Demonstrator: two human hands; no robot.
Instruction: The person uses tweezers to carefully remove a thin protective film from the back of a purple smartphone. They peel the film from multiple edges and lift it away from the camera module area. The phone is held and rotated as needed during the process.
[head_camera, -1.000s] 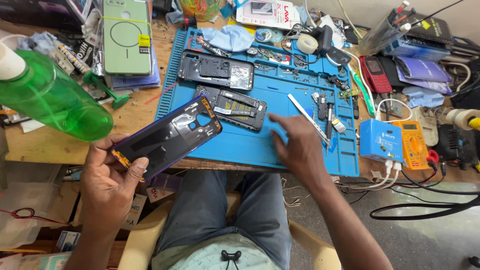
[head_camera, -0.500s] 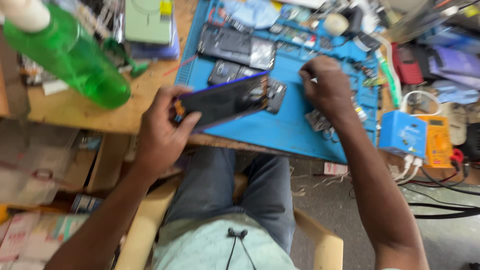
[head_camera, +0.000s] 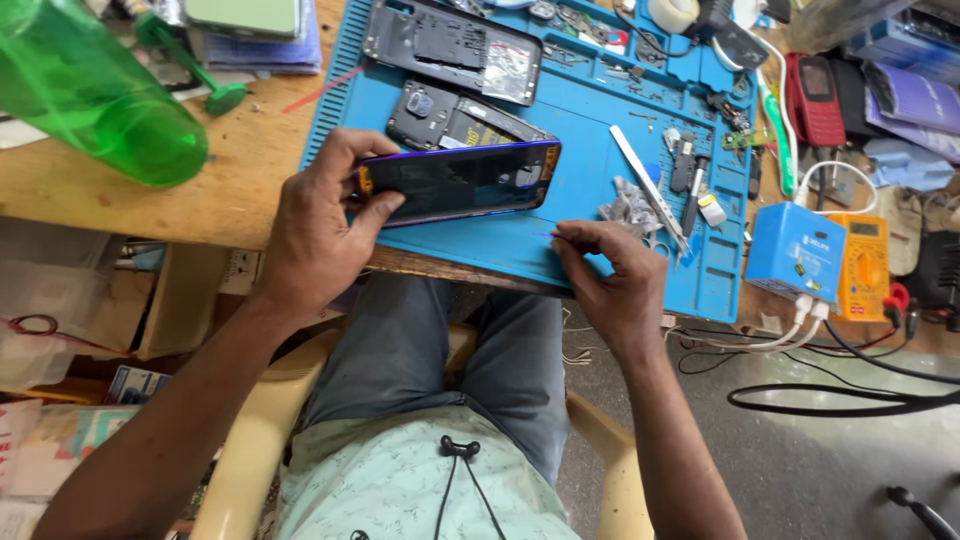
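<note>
I read this as the middle of a phone teardown, with the shell in hand and a small part being picked up for it. My left hand (head_camera: 315, 235) has its grip closed around the short end of a purple phone frame (head_camera: 455, 182), thumb on the upper face and fingers wrapped under the edge. The frame is held just above the blue work mat (head_camera: 590, 150), lying long-side across, its free end pointing to 3 o'clock.

My right hand (head_camera: 610, 275) sits at 4 o'clock from the frame, near the mat's front edge. Thumb and forefinger are pressed together on something very small at the fingertips; I cannot tell what it is.

At 12 o'clock from the frame lies a dark phone body (head_camera: 460, 118) with its innards showing, and beyond it a second opened back shell (head_camera: 455, 45). A white pry tool (head_camera: 645, 180) and tweezers lie at 2 o'clock. A green bottle (head_camera: 95, 95) lies on the wooden tabletop (head_camera: 240, 180) at 9 o'clock.

By my judgement, the next move calls for a steady frame and a fine, slow placement from the right-hand pinch, since a part that small could drop and vanish among the mat's clutter.
</note>
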